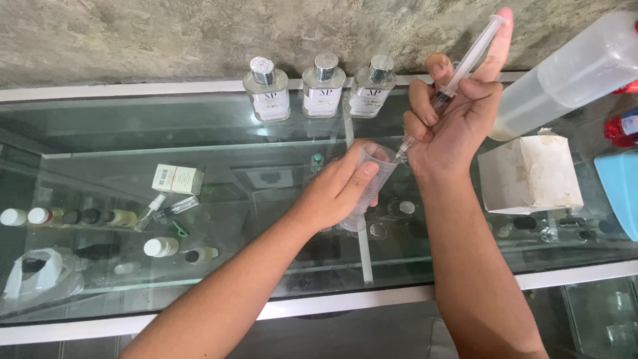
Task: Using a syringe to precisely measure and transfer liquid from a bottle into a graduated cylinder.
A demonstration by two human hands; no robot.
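Head view has us over the glass counter (199, 292), and we're mid-transfer: the syringe (458, 66) is angled down with its needle tip at the mouth of the little clear cup (372, 183). We'd guess we're either drawing liquid up or squirting it in; the plunger sits pulled well out, but we can't tell how much liquid is in the barrel or the cup.

Grip-wise, our left hand (339, 189) is wrapped closed around the cup, thumb across the front, holding it tilted just above the glass, roughly mid-counter. Our right hand (452, 119) is closed on the syringe barrel, fingers curled round it, with one finger stretched up along the plunger.

Next move, as we see it, calls for a slow, steady plunger stroke while keeping the needle inside the rim and the cup from tipping any further. That needle is thin, so a wobble could miss the cup or spill onto the glass.

Three square perfume bottles (322, 85) stand in a row at the back, well apart from the hands, and a white box (531, 176) sits off to the right.
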